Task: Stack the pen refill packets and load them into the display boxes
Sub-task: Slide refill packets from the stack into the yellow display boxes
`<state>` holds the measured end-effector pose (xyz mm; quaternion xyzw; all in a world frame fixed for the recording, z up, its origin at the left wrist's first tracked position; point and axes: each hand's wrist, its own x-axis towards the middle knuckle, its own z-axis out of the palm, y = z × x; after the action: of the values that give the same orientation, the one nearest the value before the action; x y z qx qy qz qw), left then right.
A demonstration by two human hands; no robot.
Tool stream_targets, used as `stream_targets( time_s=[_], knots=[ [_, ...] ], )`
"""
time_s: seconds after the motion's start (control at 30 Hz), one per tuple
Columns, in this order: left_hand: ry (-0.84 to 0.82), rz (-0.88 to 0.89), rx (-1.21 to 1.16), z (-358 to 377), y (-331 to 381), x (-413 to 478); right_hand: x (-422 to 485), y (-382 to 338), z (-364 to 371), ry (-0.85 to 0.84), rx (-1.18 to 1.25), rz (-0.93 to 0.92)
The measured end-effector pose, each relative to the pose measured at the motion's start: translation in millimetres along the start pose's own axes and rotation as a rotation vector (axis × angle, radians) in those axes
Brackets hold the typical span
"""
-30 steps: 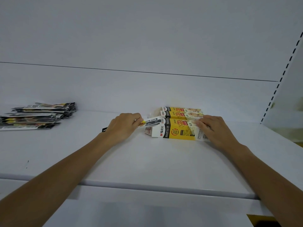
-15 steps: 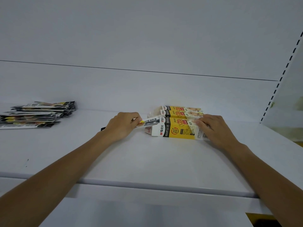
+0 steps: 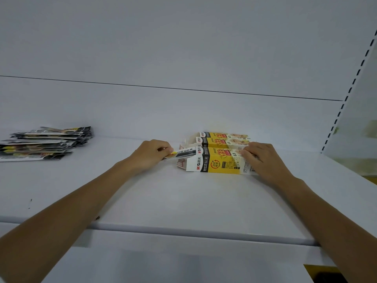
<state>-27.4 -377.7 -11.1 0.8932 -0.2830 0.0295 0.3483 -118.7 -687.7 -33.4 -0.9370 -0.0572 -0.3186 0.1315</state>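
**Packets at the mouth of the front box: insertion barely advanced**

The left hand pinches a thin bundle of packets, fingers curled round its near end. The far end is in the open left mouth of the front box. The right hand lies on the box's right end with fingers extended, pressing it down on the shelf. Compared with one second ago, hands, bundle and box stand almost where they were. Much of the bundle is still outside the box, so the push appears slow or stalled, perhaps by the end flap. Two rear boxes lie just behind. A pile of loose packets lies well to the left, so many loads probably remain.
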Motion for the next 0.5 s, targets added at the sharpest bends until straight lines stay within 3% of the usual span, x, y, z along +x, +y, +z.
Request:
stream_targets(
  time_s=[0.3,0.5],
  knots=[
    [-0.122,-0.019,-0.036,2,5,-1,2,-1,2,-0.002,0.135,0.084],
    [-0.038,0.047,0.039,7,18,5,0,-6,1,-0.013,0.142,0.117]
  ],
)
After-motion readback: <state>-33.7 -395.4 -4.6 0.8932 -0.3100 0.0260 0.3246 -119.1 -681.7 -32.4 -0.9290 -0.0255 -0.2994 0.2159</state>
